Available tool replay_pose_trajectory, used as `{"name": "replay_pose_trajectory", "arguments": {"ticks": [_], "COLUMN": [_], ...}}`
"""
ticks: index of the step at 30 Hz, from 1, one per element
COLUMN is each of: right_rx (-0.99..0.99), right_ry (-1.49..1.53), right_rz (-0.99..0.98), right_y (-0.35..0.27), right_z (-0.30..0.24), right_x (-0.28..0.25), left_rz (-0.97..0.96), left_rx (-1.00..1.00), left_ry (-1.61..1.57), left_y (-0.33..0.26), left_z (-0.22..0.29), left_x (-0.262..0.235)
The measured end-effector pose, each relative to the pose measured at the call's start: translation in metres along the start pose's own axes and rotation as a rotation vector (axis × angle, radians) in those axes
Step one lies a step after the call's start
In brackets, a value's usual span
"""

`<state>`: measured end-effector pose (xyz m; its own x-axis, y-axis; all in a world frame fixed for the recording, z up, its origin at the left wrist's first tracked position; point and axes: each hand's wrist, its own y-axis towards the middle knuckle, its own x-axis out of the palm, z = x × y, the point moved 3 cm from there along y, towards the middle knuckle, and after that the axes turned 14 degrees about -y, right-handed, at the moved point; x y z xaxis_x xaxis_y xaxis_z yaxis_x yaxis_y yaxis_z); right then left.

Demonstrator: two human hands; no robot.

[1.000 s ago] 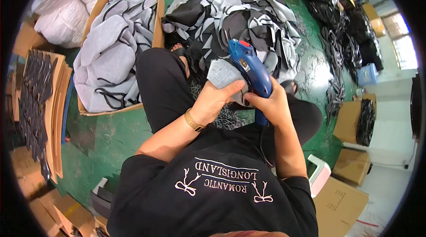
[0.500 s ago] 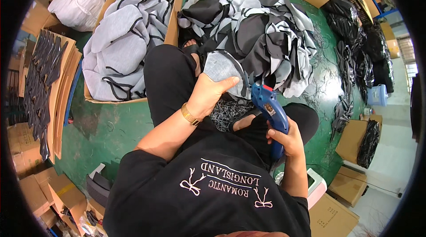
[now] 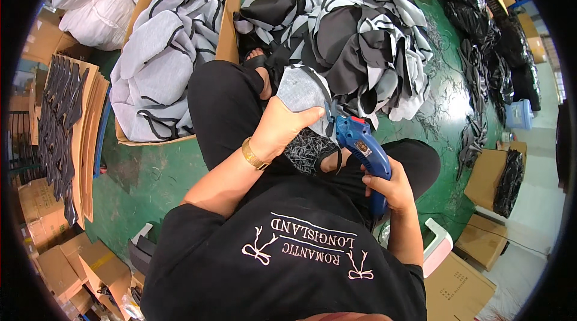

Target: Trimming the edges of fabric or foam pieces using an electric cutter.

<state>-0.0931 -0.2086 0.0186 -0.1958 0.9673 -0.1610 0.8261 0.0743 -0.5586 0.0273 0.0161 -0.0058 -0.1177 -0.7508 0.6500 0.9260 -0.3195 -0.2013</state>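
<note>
My left hand (image 3: 282,127) grips a light grey fabric piece (image 3: 300,89) with a black border, the thumb lying on top near its right edge. In my right hand (image 3: 390,187) is a blue cordless electric scissors (image 3: 368,149) with a red button near its head. Its cutting head meets the fabric's right edge, just beyond my left thumb; the blade itself is hard to make out. A thin dark strip dangles below the head. Under the fabric, between my legs, lies a heap of thin grey trimmings (image 3: 303,152).
Ahead is a big pile of grey and black fabric pieces (image 3: 342,38). A cardboard box (image 3: 227,32) of bordered grey pieces stands left of it. Black plastic bags (image 3: 502,56) line the right side. Dark pieces (image 3: 60,116) hang over cardboard at far left. Scraps litter the green floor.
The scissors' head has shifted slightly left and down along the fabric's edge, and a thin dark strip now hangs beneath it. My left hand keeps its hold. The whole view has shifted a little.
</note>
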Motion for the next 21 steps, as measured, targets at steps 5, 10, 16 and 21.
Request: {"name": "replay_pose_trajectory", "arguments": {"ticks": [5, 10, 16, 21], "right_rx": [-0.020, -0.035, -0.048, -0.171], "right_ry": [0.020, 0.009, 0.081, 0.174], "right_rz": [0.022, -0.017, -0.028, 0.078], "right_y": [-0.003, -0.003, -0.002, 0.001], "right_z": [-0.004, -0.003, -0.005, -0.008], "right_x": [0.001, -0.002, 0.003, 0.005], "left_rz": [-0.042, -0.096, -0.182, -0.263], "left_rx": [-0.030, -0.014, 0.051, -0.102], "left_ry": [0.016, 0.199, 0.303, 0.258], "left_y": [-0.004, -0.008, -0.016, -0.026], "left_z": [0.002, 0.002, 0.002, -0.011], "left_x": [0.003, 0.003, 0.006, 0.014]}}
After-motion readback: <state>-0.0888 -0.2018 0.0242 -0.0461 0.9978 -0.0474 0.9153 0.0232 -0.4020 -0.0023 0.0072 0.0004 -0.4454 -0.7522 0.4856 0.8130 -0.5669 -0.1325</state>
